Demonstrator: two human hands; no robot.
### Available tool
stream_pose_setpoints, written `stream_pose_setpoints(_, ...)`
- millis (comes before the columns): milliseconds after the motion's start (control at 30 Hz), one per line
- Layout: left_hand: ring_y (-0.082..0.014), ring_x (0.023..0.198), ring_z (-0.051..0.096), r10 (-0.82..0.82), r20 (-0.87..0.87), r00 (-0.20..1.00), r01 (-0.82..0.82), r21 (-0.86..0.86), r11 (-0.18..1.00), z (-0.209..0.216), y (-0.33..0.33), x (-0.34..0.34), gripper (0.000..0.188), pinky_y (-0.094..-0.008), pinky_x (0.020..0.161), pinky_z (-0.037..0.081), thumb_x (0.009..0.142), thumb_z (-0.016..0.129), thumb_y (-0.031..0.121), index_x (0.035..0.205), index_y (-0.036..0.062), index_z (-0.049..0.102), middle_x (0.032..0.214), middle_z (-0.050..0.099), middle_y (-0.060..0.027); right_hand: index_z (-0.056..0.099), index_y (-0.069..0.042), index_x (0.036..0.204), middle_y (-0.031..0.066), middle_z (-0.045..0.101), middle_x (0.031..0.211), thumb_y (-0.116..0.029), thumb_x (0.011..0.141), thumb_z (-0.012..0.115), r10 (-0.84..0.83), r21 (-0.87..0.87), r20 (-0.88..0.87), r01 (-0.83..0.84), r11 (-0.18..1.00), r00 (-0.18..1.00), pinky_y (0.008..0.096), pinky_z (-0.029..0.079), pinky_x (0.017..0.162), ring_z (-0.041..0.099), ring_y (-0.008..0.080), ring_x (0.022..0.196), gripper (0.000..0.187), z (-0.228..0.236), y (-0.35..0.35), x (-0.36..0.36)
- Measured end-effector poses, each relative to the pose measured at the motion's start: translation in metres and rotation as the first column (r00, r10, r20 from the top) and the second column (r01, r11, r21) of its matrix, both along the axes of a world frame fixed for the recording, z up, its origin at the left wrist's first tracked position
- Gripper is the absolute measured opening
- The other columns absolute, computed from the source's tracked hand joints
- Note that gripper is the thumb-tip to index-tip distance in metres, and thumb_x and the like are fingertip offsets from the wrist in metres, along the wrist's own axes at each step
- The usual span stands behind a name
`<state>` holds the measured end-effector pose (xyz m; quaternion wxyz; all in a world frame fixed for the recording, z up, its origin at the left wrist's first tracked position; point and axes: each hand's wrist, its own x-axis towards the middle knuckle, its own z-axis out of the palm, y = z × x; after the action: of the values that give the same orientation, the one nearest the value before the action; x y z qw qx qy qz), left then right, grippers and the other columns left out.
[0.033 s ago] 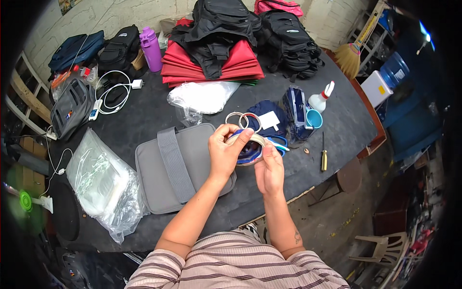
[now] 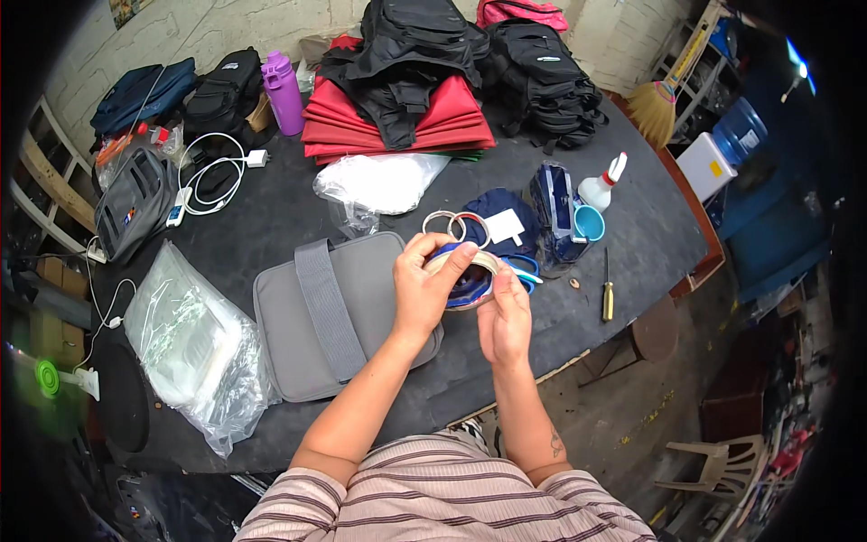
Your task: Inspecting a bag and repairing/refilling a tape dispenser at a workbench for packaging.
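Both my hands hold a roll of tape [image 2: 486, 260], cream at the rim and blue inside, above the table. My left hand [image 2: 423, 287] is closed on its left side, with the thumb across the top. On the other side, the fingers of my right hand [image 2: 508, 321] are closed on the rim. Just beyond the roll lie two thin rings [image 2: 440, 217] and a dark blue cloth piece [image 2: 492, 203] with a white card [image 2: 504, 226] on it. Blue-handled scissors [image 2: 528, 264] are partly hidden behind my right hand. A grey padded case [image 2: 282, 303] with a wide strap lies left of my hands.
On the dark table [image 2: 271, 194], a clear plastic bag [image 2: 194, 334] lies left. Red folded fabric [image 2: 339, 126] and black backpacks [image 2: 546, 81] are stacked at the back. To the right are a screwdriver [image 2: 608, 289], a spray bottle [image 2: 596, 191] and a teal cup [image 2: 589, 222].
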<state>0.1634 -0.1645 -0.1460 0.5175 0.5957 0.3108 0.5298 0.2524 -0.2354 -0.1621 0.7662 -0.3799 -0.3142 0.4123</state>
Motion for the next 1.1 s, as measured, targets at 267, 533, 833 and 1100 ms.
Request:
stream_pose_setpoints(267, -0.0118, 0.069, 0.053, 0.07, 0.101, 0.992, -0.078, 0.083, 0.993, 0.018, -0.028, -0.008, 0.034, -0.0248, 0.061, 0.042, 0.082, 0.068, 0.029, 0.081, -0.0035, 0.061, 0.073, 0.057, -0.0055, 0.055, 0.005, 0.11, 0.0093, 0.057, 0.103, -0.036, 0.098, 0.039, -0.275, 0.125, 0.302, 0.247, 0.961, 0.913, 0.0255, 0.04, 0.086, 0.053, 0.0137, 0.096, 0.045, 0.019, -0.006, -0.013)
stream_pose_setpoints(533, -0.0179, 0.069, 0.051, -0.039, -0.059, 0.997, 0.058, 0.357, 0.932, 0.044, -0.03, -0.032, 0.037, -0.0282, 0.062, 0.042, 0.085, 0.06, 0.032, 0.099, -0.002, 0.062, 0.08, 0.054, -0.0088, 0.053, 0.005, 0.119, 0.015, 0.052, 0.111, -0.035, 0.095, 0.043, -0.24, 0.152, 0.619, 0.185, 0.971, 0.748, 0.0321, 0.039, 0.089, 0.05, 0.0221, 0.101, 0.048, 0.047, -0.027, -0.003)
stream_pose_setpoints(833, -0.0159, 0.064, 0.048, 0.221, 0.063, 0.973, -0.23, 0.333, 0.914, 0.038, -0.049, -0.029, 0.032, -0.0276, 0.056, 0.038, 0.085, 0.057, 0.028, 0.079, -0.0023, 0.065, 0.073, 0.05, -0.0085, 0.055, 0.01, 0.106, 0.0184, 0.054, 0.094, -0.031, 0.094, 0.044, -0.435, 0.327, 0.717, 0.288, 0.9, 0.545, 0.034, 0.042, 0.072, 0.052, 0.0265, 0.081, 0.044, 0.05, -0.034, -0.033)
stream_pose_setpoints(1100, -0.0148, 0.061, 0.047, 0.265, 0.146, 0.953, -0.296, 0.263, 0.918, 0.028, -0.044, -0.026, 0.036, -0.0274, 0.053, 0.037, 0.091, 0.049, 0.025, 0.074, -0.0037, 0.064, 0.068, 0.049, -0.0084, 0.055, 0.006, 0.103, 0.017, 0.052, 0.091, -0.03, 0.091, 0.051, -0.246, 0.133, 0.713, 0.218, 0.967, 0.657, 0.034, 0.042, 0.072, 0.051, 0.0256, 0.08, 0.038, 0.06, -0.038, -0.04)
